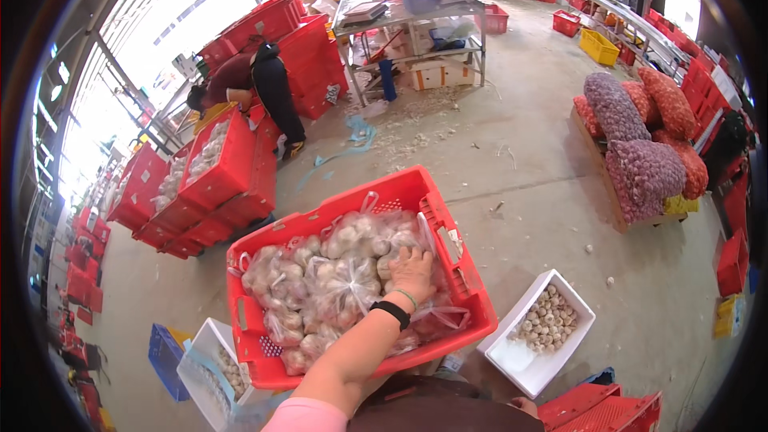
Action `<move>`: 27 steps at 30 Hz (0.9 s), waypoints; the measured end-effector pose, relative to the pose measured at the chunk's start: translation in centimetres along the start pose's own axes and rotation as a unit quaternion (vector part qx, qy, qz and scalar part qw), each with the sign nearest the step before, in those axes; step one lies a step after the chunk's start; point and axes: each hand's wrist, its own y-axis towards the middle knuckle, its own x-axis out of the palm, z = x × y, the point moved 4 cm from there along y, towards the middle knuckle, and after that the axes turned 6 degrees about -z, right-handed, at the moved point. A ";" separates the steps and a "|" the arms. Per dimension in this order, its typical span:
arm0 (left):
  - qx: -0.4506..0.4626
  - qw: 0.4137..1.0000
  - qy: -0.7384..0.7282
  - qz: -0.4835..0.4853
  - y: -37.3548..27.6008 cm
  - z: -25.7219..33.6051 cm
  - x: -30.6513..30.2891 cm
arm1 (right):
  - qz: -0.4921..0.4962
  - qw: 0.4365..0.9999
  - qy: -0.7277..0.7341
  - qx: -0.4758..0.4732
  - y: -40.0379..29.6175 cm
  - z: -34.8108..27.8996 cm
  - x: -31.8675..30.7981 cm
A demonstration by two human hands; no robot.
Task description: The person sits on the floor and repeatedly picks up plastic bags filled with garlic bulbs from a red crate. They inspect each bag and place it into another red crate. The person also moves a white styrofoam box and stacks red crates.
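Note:
In front of me is a red plastic crate (360,366) packed with knotted clear plastic bags of garlic bulbs (348,282). My left hand (413,273) reaches across into its right half, its fingers bent over a bag of garlic (389,267); the fingertips are partly lost among the plastic. A black band (391,313) and a thin green one circle the wrist. Only a small part of my right hand (525,406) shows low beside my dark apron (444,405), near the red crates at the bottom edge, and its fingers cannot be made out.
White foam boxes with loose garlic stand on the floor to the right (489,345) and left (204,336). Stacked red crates (219,162) hold more bags, where another person (273,84) bends over. Mesh sacks (645,168) lie on a pallet; a metal table (414,15) stands behind.

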 end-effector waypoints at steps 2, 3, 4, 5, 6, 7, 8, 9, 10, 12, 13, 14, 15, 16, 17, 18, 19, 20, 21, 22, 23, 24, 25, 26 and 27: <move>0.009 1.000 -0.008 0.010 0.3 -0.5 0.8 | 0.028 0.999 -0.039 -0.017 -0.3 -4.2 -2.8; 0.015 1.000 -0.021 0.015 0.8 -1.6 2.1 | 0.042 0.998 -0.044 -0.032 0.3 -4.9 -3.8; 0.019 0.999 -0.034 0.021 0.5 -2.3 2.6 | 0.055 0.996 -0.050 -0.048 1.1 -5.9 -5.0; 0.014 0.995 -0.091 0.037 -0.1 -3.3 3.0 | 0.068 0.994 -0.056 -0.063 1.6 -6.8 -6.0; 0.015 0.987 -0.148 0.054 -0.7 -4.0 3.0 | 0.081 0.994 -0.026 -0.066 1.6 -7.7 -6.9; 0.016 0.976 -0.204 0.073 -1.1 -4.8 2.9 | 0.095 0.993 0.005 -0.073 1.8 -8.7 -7.7; 0.036 0.967 -0.224 0.113 -1.6 -5.5 2.7 | 0.108 0.990 0.036 -0.079 1.9 -9.8 -8.3; 0.035 0.943 -0.319 0.090 -1.5 -6.1 2.3 | 0.126 0.986 0.060 -0.095 1.6 -10.9 -9.1; 0.030 0.909 -0.410 0.064 -1.8 -6.6 1.5 | 0.140 0.980 0.084 -0.111 1.0 -12.1 -9.7; 0.021 0.767 -0.641 0.000 -3.5 -5.8 -1.4 | 0.155 0.971 0.120 -0.135 -0.9 -15.3 -10.9; 0.028 0.711 -0.703 -0.002 -4.5 -5.8 -2.8 | 0.155 0.964 0.148 -0.157 -1.9 -17.6 -11.1; 0.035 0.649 -0.760 -0.008 -5.3 -6.1 -3.8 | 0.157 0.955 0.176 -0.177 -3.1 -20.0 -11.2; 0.043 0.581 -0.813 -0.017 -6.0 -6.3 -4.5 | 0.163 0.946 0.202 -0.196 -4.3 -22.3 -11.3; 0.080 0.518 -0.850 -0.055 -7.2 -6.2 -5.4 | 0.136 0.933 0.240 -0.230 -5.7 -25.1 -11.2; 0.086 0.468 -0.876 -0.083 -8.8 -5.4 -6.8 | 0.109 0.918 0.275 -0.264 -7.1 -28.0 -11.0; 0.090 0.416 -0.898 -0.114 -10.6 -4.1 -8.5 | 0.084 0.900 0.308 -0.296 -8.3 -30.8 -10.6; 0.093 0.363 -0.916 -0.144 -12.1 -3.4 -9.6 | 0.048 0.886 0.329 -0.323 -9.2 -33.5 -9.9; 0.130 0.344 -0.913 -0.179 -13.3 -3.3 -10.1 | 0.006 0.869 0.349 -0.350 -9.8 -36.2 -8.8; 0.160 0.378 -0.893 -0.183 -14.3 -3.1 -10.8 | -0.037 0.849 0.357 -0.387 -10.2 -38.7 -7.7; 0.190 0.411 -0.872 -0.187 -15.4 -2.7 -11.7 | -0.076 0.811 0.382 -0.436 -9.9 -41.1 -6.0; 0.213 0.368 -0.878 -0.220 -16.0 -3.1 -11.5 | -0.165 0.779 0.396 -0.457 -10.5 -44.7 -4.0; 0.236 0.324 -0.878 -0.262 -16.4 -3.1 -11.2 | -0.226 0.737 0.433 -0.467 -11.5 -47.2 -1.9; 0.238 0.372 -0.860 -0.256 -17.1 -3.5 -11.0 | -0.298 0.717 0.442 -0.449 -12.3 -48.2 0.1; 0.247 0.410 -0.839 -0.258 -17.8 -3.5 -11.1 | -0.281 0.759 0.423 -0.407 -11.8 -47.1 1.7; 0.247 0.458 -0.816 -0.250 -18.5 -3.8 -11.2 | -0.274 0.791 0.408 -0.364 -11.1 -46.5 3.4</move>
